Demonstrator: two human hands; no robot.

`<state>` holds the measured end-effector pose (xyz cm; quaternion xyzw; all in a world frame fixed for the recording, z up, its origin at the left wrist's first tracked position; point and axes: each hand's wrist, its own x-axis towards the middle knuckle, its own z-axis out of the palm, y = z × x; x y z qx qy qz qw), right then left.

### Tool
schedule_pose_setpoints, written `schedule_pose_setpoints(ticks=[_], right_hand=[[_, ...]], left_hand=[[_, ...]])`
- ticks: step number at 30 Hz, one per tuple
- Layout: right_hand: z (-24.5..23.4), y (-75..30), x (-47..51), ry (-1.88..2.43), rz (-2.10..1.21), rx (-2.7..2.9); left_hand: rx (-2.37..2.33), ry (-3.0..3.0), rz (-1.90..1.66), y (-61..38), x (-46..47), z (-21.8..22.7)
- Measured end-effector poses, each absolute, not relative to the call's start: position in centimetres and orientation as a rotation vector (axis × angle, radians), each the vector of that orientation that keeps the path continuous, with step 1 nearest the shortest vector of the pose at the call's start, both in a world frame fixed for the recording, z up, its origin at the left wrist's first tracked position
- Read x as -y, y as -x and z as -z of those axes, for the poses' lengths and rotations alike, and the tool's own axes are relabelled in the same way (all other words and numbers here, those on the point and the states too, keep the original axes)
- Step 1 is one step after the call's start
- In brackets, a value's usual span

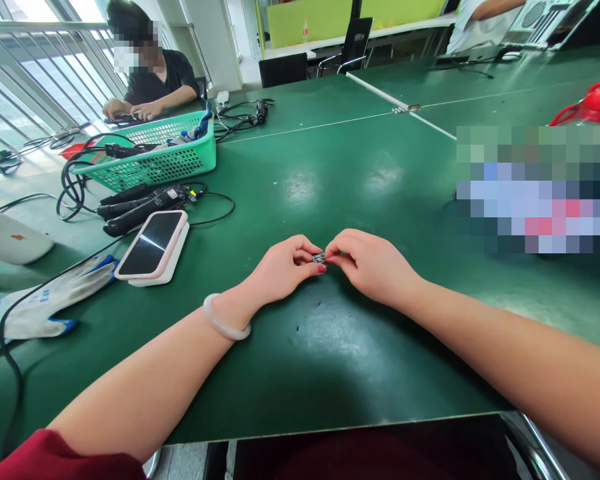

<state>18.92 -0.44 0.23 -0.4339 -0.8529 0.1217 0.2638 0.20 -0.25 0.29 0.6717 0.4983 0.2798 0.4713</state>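
My left hand is closed in a pinch on a small dark piece with pale markings; it is too small for me to tell its kind. My right hand pinches the same piece from its right side, fingertips close to those of the left. Both hands rest low over the green table. A pale bangle circles my left wrist. Two tiny dark bits lie on the tabletop just below the hands.
Left of my hands lies a phone on a white box, beside black corded devices. A green basket holds cables; a white-blue glove lies nearer. A person sits across. Something red stands at right, above a blurred patch.
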Motion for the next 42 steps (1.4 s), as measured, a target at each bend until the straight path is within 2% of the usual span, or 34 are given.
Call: schedule_pose_setpoints(ticks=[7, 15, 29, 42], right_hand=[[-0.11, -19.04, 0.51, 1.084, -0.126, 2.477], [-0.28, -19.23, 0.42, 1.087, -0.100, 2.476], [-0.20, -19.32, 0.23, 0.983, 0.168, 2.588], [-0.42, -19.77, 0.19, 1.124, 0.042, 2.418]], left_hand=[[-1.230, -1.667, -0.674, -0.22, 0.34, -0.28], [-1.231, -1.685, -0.675, -0.09, 0.29, 0.04], [-1.206, -1.741, -0.679, -0.10, 0.46, 0.10], [-1.158, -1.667, -0.775, -0.11, 0.25, 0.16]])
